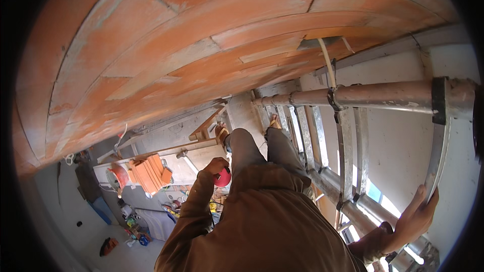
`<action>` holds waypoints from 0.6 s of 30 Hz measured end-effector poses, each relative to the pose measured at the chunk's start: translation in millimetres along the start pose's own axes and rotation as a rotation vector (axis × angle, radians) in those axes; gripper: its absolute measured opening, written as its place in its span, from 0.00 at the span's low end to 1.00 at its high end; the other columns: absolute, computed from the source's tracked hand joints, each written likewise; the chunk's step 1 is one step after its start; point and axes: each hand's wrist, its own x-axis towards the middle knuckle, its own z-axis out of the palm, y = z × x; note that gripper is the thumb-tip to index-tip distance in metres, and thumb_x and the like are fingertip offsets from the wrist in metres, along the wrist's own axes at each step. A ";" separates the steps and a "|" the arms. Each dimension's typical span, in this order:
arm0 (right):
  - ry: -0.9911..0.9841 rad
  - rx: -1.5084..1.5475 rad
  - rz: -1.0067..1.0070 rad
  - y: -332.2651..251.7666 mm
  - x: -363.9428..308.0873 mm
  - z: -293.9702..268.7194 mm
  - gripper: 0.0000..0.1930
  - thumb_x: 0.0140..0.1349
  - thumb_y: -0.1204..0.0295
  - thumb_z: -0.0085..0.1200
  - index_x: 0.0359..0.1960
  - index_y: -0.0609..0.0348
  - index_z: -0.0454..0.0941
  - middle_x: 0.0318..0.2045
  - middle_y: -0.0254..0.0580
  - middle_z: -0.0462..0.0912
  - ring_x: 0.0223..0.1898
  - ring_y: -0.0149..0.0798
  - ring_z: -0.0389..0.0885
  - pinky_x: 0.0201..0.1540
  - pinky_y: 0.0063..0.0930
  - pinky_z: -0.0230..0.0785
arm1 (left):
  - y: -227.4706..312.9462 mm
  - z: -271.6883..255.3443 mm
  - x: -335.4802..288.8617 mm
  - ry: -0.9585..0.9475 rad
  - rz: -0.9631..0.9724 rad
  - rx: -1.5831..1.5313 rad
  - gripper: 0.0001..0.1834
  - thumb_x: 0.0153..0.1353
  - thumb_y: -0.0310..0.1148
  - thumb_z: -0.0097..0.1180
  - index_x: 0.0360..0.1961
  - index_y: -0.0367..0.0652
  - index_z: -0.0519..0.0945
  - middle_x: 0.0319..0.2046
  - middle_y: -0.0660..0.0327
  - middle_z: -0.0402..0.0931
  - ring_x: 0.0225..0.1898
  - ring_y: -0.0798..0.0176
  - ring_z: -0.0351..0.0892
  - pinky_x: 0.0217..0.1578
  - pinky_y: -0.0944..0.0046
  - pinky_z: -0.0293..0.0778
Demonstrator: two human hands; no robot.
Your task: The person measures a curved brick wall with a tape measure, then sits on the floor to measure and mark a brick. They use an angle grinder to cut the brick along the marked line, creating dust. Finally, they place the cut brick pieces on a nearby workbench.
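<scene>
My left hand (217,165) is closed around a red, rounded object (222,177) beside my left thigh; its exact kind does not show. At the far right my right hand (417,216) grips a flat metal bar (436,163) of a metal railing (388,94), fingers wrapped behind it and partly hidden. The railing has round pipes joined by several flat bars. My sandalled feet (221,132) stand on a pale ledge beyond my knees. A hammer (187,161) lies on a board (176,158) to the left of my left hand.
Orange tiles (151,45) cover the large surface overhead and ahead. A stack of orange tiles (149,174) sits on the board, next to a red bucket (119,176). Tools and clutter (136,231) lie on the floor below. A pale cable (326,60) hangs from an opening in the tiles.
</scene>
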 end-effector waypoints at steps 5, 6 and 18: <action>0.022 0.031 0.017 2.0 -8.4 -4.7 0.32 0.68 0.44 0.47 0.63 0.55 0.74 0.36 0.49 0.87 0.35 0.43 0.86 0.39 0.37 0.75 | -0.2 34.0 18.1 -0.084 -0.085 0.040 0.13 0.56 0.28 0.53 0.39 0.38 0.85 0.41 0.54 0.82 0.44 0.55 0.82 0.46 0.58 0.78; 0.006 0.074 0.027 -2.1 -7.3 -4.1 0.32 0.69 0.44 0.48 0.63 0.56 0.74 0.37 0.49 0.87 0.36 0.43 0.86 0.40 0.37 0.75 | 4.0 39.2 17.7 -0.076 -0.168 -0.017 0.12 0.57 0.28 0.53 0.39 0.38 0.85 0.41 0.54 0.82 0.44 0.56 0.82 0.46 0.59 0.78; 0.187 -0.116 -0.012 53.5 -4.7 20.7 0.39 0.67 0.40 0.48 0.62 0.66 0.72 0.45 0.52 0.85 0.49 0.46 0.84 0.50 0.32 0.75 | -17.1 9.5 71.5 0.324 0.024 -0.508 0.08 0.57 0.23 0.51 0.32 0.34 0.82 0.33 0.58 0.81 0.38 0.63 0.82 0.39 0.63 0.77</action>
